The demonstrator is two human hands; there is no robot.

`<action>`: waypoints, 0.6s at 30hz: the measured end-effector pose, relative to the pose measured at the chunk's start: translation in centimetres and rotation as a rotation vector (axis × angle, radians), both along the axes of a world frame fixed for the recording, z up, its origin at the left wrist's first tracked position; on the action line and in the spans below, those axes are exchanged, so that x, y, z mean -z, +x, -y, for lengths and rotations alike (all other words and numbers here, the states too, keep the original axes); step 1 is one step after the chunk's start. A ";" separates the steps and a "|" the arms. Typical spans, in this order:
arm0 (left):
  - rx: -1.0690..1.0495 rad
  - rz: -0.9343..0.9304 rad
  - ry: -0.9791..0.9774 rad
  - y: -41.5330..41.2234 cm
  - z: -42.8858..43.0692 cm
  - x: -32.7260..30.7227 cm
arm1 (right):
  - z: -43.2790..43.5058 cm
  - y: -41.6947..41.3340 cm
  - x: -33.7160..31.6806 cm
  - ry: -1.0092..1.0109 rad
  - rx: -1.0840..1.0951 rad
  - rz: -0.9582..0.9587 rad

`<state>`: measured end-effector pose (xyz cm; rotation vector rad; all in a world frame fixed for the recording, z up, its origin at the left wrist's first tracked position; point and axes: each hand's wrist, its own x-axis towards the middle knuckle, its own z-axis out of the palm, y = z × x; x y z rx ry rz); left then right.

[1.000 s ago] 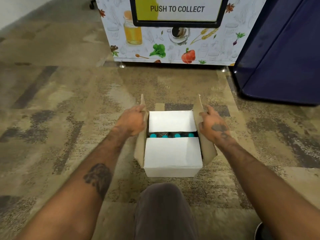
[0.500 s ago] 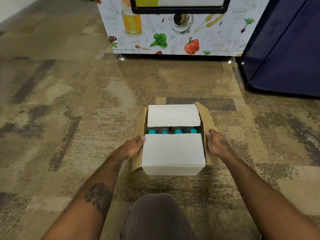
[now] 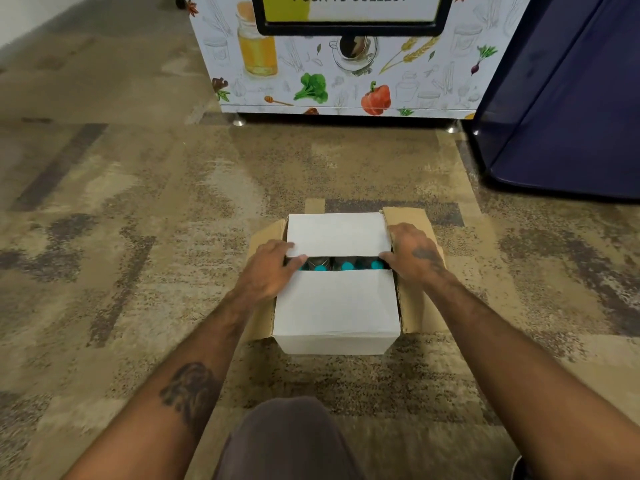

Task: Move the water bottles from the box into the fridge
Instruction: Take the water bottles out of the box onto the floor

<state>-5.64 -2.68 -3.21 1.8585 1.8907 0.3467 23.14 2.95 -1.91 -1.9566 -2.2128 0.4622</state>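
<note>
Carpet [image 3: 138, 237], mottled tan and brown, fills most of the view from your head camera as you look down at the floor in front of you. Along the far edge of the carpet stands a white vending machine [image 3: 346, 74], printed with drawings of a honey jar, broccoli and a red pepper. Its black-framed flap reads "PUSH TO COLLECT". Just to the right of it, at the far right corner, is a dark blue cabinet [image 3: 571, 116]; you cannot tell from here what it is.

In the middle of the carpet, straight ahead of you, sits a cardboard box [image 3: 336, 341]. Its two brown side flaps [image 3: 419, 313] are folded outward. The near white flap [image 3: 337, 303] and the far white flap [image 3: 337, 233] lie almost flat over the top, with a narrow gap between them.

Your bent knee [image 3: 287, 441], in grey fabric, shows at the bottom edge. Both bare forearms reach forward to the box.

Your left hand [image 3: 265, 271] grips the left end of the far white flap, fingers on top and thumb tucked into the gap. Your right hand [image 3: 414, 254] holds the flap's right end the same way, fingers curled over it.

The water bottles [image 3: 346, 266] are inside the box; only their teal caps show through the gap, in a row between your thumbs.
</note>
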 end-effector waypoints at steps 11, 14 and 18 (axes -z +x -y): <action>0.242 -0.091 -0.206 -0.3 1.0 -2.1 | -2.4 -2.4 0.2 0.035 -0.274 0.389; 0.261 -0.043 -0.097 -0.3 0.9 -5.8 | -3.2 -1.5 -2.1 0.177 -0.308 0.346; 0.332 0.060 -0.228 0.1 1.6 -9.5 | -4.0 -1.2 -4.9 0.206 -0.366 0.234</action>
